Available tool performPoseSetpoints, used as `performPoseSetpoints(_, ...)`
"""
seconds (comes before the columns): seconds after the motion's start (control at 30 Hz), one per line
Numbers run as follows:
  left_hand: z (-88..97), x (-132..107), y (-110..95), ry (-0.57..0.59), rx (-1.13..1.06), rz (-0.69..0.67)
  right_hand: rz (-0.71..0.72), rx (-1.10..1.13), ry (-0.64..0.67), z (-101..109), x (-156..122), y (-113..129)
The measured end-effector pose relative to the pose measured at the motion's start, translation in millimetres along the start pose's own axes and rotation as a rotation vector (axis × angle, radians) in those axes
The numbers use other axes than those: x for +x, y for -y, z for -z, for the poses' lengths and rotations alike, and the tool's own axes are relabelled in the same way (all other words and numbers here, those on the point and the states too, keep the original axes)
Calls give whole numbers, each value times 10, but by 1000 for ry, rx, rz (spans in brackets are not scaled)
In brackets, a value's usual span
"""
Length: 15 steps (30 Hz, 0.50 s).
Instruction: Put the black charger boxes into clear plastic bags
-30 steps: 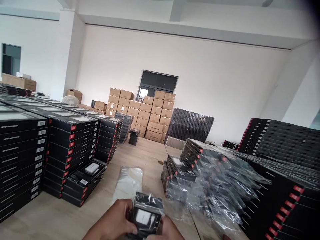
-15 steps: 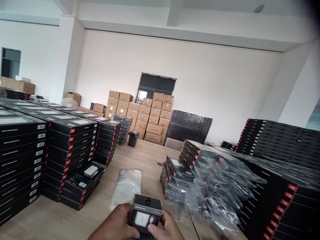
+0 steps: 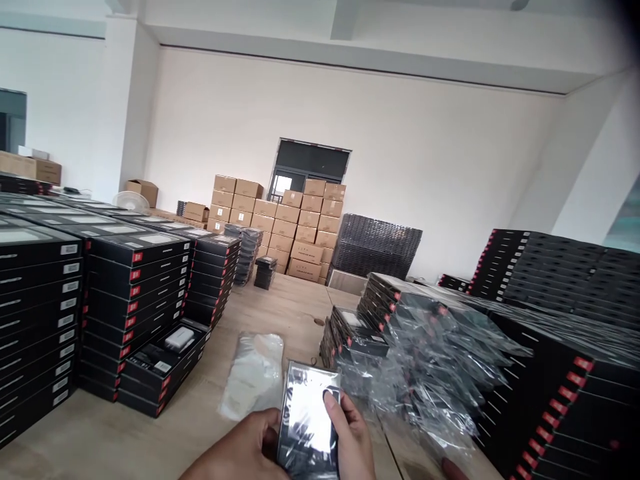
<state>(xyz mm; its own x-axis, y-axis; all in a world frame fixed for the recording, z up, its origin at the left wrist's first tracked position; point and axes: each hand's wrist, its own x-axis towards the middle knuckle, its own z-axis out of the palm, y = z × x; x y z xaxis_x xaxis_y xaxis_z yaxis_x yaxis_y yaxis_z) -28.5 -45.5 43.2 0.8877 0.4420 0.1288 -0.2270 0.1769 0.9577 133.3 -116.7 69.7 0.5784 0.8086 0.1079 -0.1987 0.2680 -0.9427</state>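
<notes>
At the bottom centre I hold a small black box (image 3: 309, 427), its glossy face turned up and glaring white, apparently with clear film over it. My right hand (image 3: 353, 437) grips its right side, thumb pressed on the face. Closed against the left edge is my left hand (image 3: 245, 445), its fingertips partly hidden behind the box. Just beyond lies a pile of clear plastic bags (image 3: 253, 373) on the wooden table (image 3: 200, 427). To the right are film-wrapped black boxes (image 3: 357, 333) in a leaning stack, with loose clear film (image 3: 425, 380) spilling from them.
Tall stacks of black boxes with red labels (image 3: 135, 293) line the left side. An opened box with a white device (image 3: 179, 339) rests low beside them. More black boxes (image 3: 555, 360) fill the right. Cardboard cartons (image 3: 285, 227) stand by the far wall. A fingertip (image 3: 453, 469) shows at the bottom edge.
The box has been tipped and turned, so a glaring face now shows instead of its printed side and hanging tab. My right hand has moved up and right along it. The view has shifted slightly.
</notes>
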Motion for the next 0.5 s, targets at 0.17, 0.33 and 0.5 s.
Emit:
performPoseSetpoints(0.17,-18,-17,-32,-22,-41,-34,-76,60,-174,-55,-24,17)
performPoseSetpoints(0.33,-51,-4,-89,-46,49,-48,-92,112,-72,39,59,1)
performPoseSetpoints(0.5,93,-107,-64,-125,335,46,-79,155,-107,125,113,2)
